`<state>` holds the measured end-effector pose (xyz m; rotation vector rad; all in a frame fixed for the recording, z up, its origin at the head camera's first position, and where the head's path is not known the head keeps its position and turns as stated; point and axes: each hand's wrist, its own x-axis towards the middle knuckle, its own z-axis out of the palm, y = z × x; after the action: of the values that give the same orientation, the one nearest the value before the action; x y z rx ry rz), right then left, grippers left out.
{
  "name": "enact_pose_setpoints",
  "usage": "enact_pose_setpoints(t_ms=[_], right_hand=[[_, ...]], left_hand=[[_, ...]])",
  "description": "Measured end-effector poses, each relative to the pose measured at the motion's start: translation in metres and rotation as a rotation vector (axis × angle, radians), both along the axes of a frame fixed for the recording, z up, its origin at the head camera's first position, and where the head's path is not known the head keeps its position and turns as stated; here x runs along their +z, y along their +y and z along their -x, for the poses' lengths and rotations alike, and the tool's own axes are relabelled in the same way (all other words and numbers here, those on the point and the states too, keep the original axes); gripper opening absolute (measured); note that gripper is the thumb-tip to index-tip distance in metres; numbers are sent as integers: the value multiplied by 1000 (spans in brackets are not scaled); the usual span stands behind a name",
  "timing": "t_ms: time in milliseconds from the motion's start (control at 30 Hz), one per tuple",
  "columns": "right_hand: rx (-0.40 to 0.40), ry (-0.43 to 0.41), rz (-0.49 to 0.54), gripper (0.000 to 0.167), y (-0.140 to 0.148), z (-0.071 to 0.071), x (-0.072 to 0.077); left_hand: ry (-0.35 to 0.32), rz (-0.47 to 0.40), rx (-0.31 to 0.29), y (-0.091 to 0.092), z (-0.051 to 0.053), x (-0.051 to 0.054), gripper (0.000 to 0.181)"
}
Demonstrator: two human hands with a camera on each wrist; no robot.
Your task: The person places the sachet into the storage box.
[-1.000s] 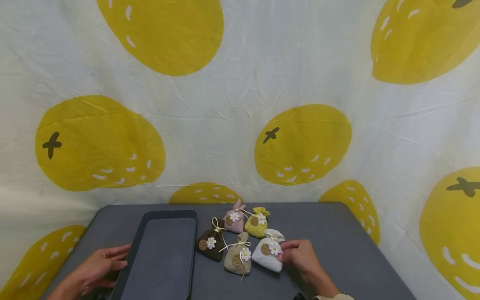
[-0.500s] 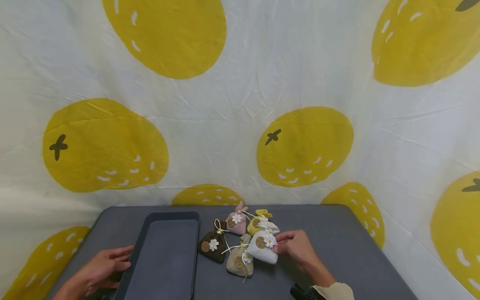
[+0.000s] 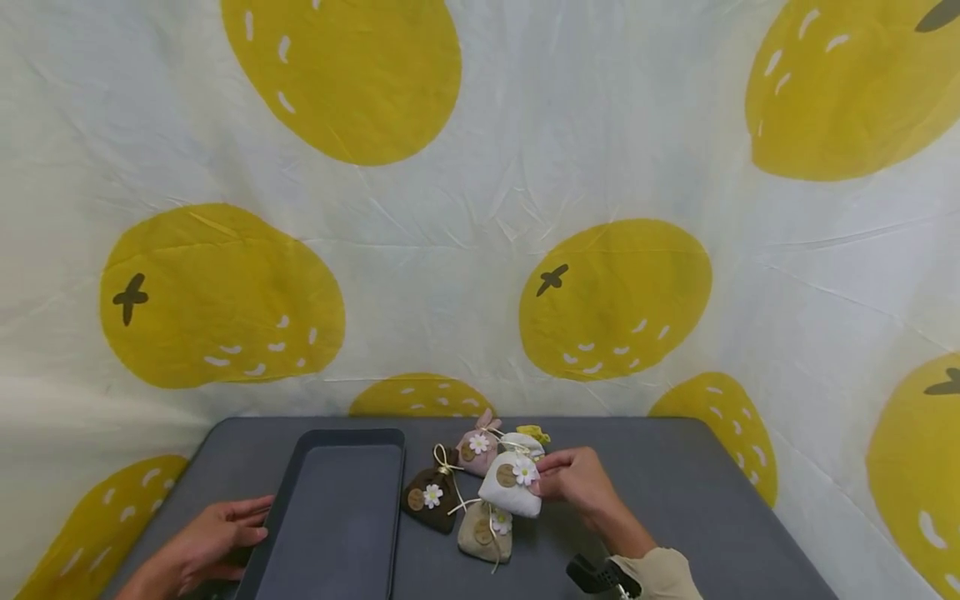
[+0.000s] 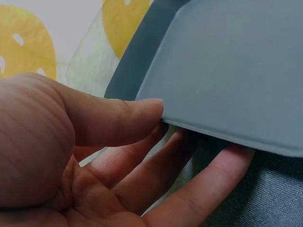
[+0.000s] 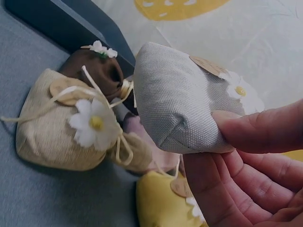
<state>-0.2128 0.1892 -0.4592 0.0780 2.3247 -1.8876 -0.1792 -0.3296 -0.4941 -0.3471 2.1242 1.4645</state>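
Observation:
My right hand [image 3: 581, 487] pinches a small white drawstring pouch [image 3: 504, 500] with a daisy and a round brown tag. It is lifted over the other pouches, thumb on one side and fingers on the other in the right wrist view. My left hand [image 3: 206, 546] grips the side of a dark grey tray [image 3: 337, 517], thumb at the rim and fingers underneath. Beneath and around the white pouch are a beige pouch [image 5: 52, 142], a brown pouch [image 3: 423, 518], a pink pouch [image 3: 470, 465] and a yellow pouch [image 5: 154, 198]. In the head view, the white one mostly hides the yellow one.
The grey table [image 3: 675, 517] carries the tray at left, with the pouches right of it. Behind the table hangs a white curtain [image 3: 435, 308] printed with yellow fruit. A black strap [image 3: 600, 577] sits on my right wrist.
My right hand has raised the white pouch off the table and carried it left, across the yellow and beige pouches. The left hand stays at the tray; the head view has shifted slightly.

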Motion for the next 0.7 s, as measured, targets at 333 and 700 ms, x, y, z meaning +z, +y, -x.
enact_pose_setpoints(t_ms=[333, 700], right_hand=[[26, 9, 24, 31, -17, 9, 8], [84, 30, 38, 35, -38, 19, 17]], left_hand=[[-22, 23, 15, -1, 1, 2, 61], [-9, 32, 24, 1, -2, 3, 61]])
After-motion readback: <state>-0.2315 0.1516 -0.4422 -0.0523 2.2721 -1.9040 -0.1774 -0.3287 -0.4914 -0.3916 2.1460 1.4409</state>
